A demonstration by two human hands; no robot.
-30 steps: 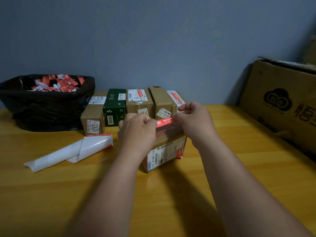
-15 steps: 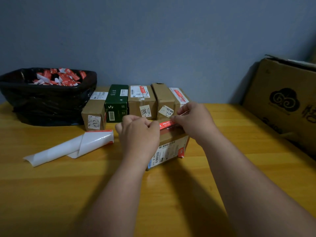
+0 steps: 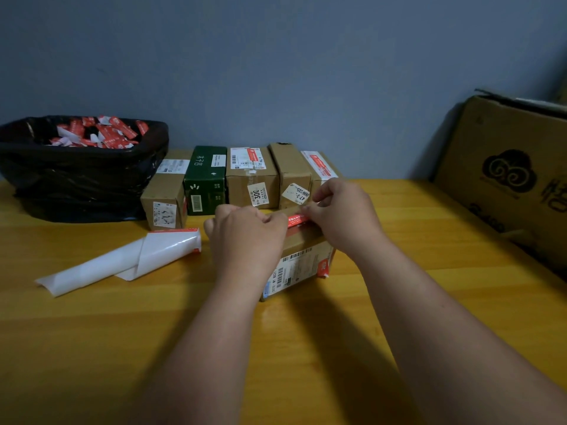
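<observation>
Evidently the work is sticking a red strip (image 3: 299, 220) onto the box (image 3: 302, 262), which sits on the table (image 3: 92, 348) just in front of a row of boxes (image 3: 251, 182). The strip lies along the box's top far edge, stretched between the two hands. The left hand (image 3: 245, 237) is curled with its grip closed on the strip's left end, though the fingertips are hidden behind the knuckles. The right hand (image 3: 343, 216) pinches the right end between thumb and forefinger, its other fingers lifted clear. Holding both ends probably keeps the strip taut and level, so it goes down straight without creasing.

The box stands at an angle to the person, its barcode label facing the camera. That likely puts the top edge within easy reach of both hands.

Several boxes in the row already carry red-and-white labels, which suggests finished ones are lined up there against the wall. A white roll (image 3: 129, 259) of paper lies to the left, close enough to reach. The black bag (image 3: 76, 179) beyond it holds red and white scraps (image 3: 98, 133), probably waste from this job. A large carton (image 3: 506, 179) leans at the right, well apart.
</observation>
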